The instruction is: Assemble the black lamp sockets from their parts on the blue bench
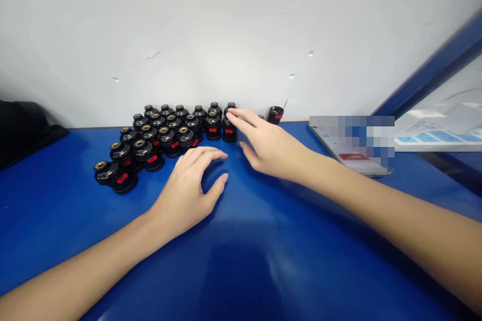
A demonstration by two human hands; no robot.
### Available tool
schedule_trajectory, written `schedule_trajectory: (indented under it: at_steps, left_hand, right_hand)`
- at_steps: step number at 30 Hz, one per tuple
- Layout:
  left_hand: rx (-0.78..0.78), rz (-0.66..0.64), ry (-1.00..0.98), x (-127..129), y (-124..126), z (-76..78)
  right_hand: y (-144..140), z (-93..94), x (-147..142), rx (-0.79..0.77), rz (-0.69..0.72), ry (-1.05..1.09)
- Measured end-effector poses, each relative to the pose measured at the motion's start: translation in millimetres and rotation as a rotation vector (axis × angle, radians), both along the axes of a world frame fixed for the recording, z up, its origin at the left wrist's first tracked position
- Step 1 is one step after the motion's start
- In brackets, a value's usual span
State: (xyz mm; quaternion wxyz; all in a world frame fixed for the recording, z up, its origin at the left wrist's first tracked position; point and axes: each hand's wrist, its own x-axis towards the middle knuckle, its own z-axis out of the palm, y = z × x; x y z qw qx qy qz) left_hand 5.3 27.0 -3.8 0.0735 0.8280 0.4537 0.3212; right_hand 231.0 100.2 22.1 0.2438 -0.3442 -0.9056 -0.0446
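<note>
Black lamp sockets (172, 141) with brass-threaded tops and red tabs stand upright in close rows at the back left of the blue table. My right hand (267, 143) reaches in from the right with fingers stretched and thumb apart. Its fingertips lie at the upper part of a lamp socket (230, 133) at the right end of the group; whether they press on it I cannot tell. Nearer to me, my left hand (190, 183) hovers just in front of the rows, fingers curved and thumb apart, with nothing between them.
Behind my right hand, a black cylindrical part (275, 114) with an open top stands against the white wall (226, 35). A phone (361, 160), partly blurred out, rests at the right. Dark cloth (26, 130) lies far left on the blue table (241, 261). A blue post (433, 65) slants at right.
</note>
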Motion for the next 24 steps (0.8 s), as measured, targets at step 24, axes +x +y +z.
schedule_trajectory:
  at_steps: [24]
  left_hand:
    - [0.004, -0.013, -0.027, -1, 1, -1.4]
  right_hand:
    - [20, 2.0, 49, 0.011, -0.53, -0.078]
